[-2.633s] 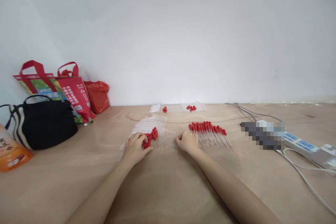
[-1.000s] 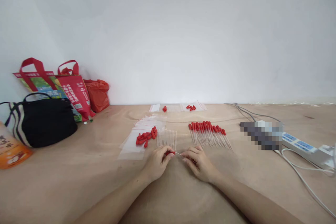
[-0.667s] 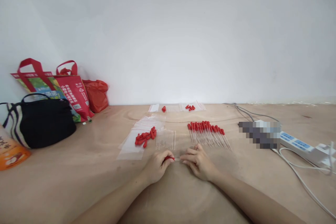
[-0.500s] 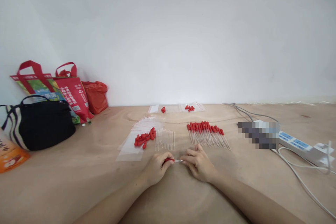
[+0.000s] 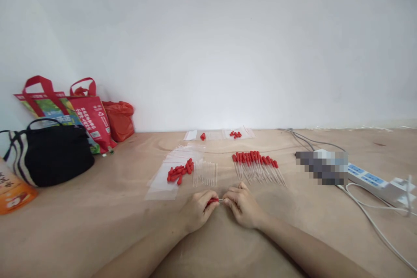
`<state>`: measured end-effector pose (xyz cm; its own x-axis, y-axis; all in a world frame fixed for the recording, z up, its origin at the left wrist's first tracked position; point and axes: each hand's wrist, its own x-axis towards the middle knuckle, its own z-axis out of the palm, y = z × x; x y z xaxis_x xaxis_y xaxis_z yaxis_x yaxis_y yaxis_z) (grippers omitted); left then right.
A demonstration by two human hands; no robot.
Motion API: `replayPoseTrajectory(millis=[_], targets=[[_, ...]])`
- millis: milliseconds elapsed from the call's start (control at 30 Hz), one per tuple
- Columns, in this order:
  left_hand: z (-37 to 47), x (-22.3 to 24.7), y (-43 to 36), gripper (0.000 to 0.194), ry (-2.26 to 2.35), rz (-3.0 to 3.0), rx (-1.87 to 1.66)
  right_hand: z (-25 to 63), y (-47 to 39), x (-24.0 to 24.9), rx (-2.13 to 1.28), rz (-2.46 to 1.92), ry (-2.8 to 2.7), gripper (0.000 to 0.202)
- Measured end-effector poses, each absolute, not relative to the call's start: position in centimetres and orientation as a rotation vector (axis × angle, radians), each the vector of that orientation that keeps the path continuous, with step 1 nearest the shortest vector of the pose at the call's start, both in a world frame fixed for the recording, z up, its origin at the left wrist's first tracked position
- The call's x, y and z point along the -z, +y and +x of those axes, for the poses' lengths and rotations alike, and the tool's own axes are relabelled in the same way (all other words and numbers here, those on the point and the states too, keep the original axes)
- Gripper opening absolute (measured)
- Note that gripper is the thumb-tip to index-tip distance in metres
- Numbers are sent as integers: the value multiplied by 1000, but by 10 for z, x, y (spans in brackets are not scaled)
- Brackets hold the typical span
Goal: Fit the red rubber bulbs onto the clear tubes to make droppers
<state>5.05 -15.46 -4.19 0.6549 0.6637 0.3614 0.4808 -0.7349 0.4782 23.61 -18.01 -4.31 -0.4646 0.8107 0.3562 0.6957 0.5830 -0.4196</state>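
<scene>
Pale wall (image 5: 208, 52) behind a brown desk (image 5: 325, 221). Well in from the desk's far edge, the left hand (image 5: 200, 211) pinches a red bulb (image 5: 213, 201) and the right hand (image 5: 243, 206) a thin tube (image 5: 220, 200), end to end; how deep the tube sits cannot be told. Straight alignment, a grip close to the joint and gentle, even pressure should keep the tube from bending.
</scene>
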Motion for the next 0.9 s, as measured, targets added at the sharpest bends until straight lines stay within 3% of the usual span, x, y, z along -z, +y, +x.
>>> replayPoseTrajectory(millis=[300,467,667,900], targets=[[43,22,-145,15,931,2673,-781,244,-176,23,-128,-1255,-2399,22],[19,14,-129,21,1420,2694,-898,269,-154,24,-222,-1637,-1966,25],[-9,17,-113,11,1803,2588,-689,288,-115,27,-124,-2097,-1526,26],[-8,16,-113,7,1838,2566,-568,277,-106,32,-27,-2194,-1608,27]])
